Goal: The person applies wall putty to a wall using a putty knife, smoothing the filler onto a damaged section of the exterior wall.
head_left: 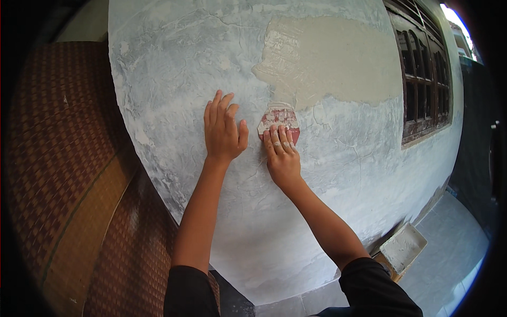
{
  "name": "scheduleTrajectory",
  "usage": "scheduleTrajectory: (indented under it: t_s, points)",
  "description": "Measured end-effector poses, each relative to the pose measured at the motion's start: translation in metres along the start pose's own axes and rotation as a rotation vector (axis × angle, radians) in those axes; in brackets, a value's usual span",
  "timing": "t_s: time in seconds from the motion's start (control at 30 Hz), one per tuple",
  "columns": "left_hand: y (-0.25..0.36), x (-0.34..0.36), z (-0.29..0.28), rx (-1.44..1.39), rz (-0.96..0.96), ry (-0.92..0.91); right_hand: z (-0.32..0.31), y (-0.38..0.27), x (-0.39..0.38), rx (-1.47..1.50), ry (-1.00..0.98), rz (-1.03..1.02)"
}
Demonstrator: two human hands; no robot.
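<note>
My right hand (pixel 283 156) grips a red putty spreader (pixel 292 135) caked with pale filler, its fingers laid over the front face. The spreader's upper edge lies against the wall (pixel 317 174), at the lower end of a smeared strip of beige putty (pixel 343 58). That putty covers a broad patch up and to the right, smooth at the right and streaked at the left. Beside the spreader, my left hand (pixel 224 129) rests on or just off the bluish-white wall, fingers stretched upward and nothing in it. Its palm side is hidden.
A dark wooden window (pixel 422 74) is set in the wall at the right. Below it, on the tiled floor (pixel 449 248), a white tray (pixel 404 247) with putty residue sits on a brown box. Woven brown matting (pixel 68 132) stands along the left.
</note>
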State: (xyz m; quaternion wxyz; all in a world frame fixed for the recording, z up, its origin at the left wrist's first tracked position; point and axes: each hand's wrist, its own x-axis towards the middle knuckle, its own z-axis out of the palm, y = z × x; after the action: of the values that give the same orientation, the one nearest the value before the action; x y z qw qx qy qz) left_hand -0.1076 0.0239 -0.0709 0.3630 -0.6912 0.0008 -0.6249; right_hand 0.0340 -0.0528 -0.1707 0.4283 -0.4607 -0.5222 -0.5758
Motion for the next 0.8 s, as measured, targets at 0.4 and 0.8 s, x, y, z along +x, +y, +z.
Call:
scheduleTrajectory:
  t_s: [0.4,0.8]
  points:
    - [-0.007,0.037,0.028,0.064,-0.04,0.192,-0.108,0.037,0.03,0.232,-0.051,0.058]
    - [-0.004,0.034,0.025,0.116,-0.043,0.201,-0.073,0.095,0.134,0.665,-0.178,0.133]
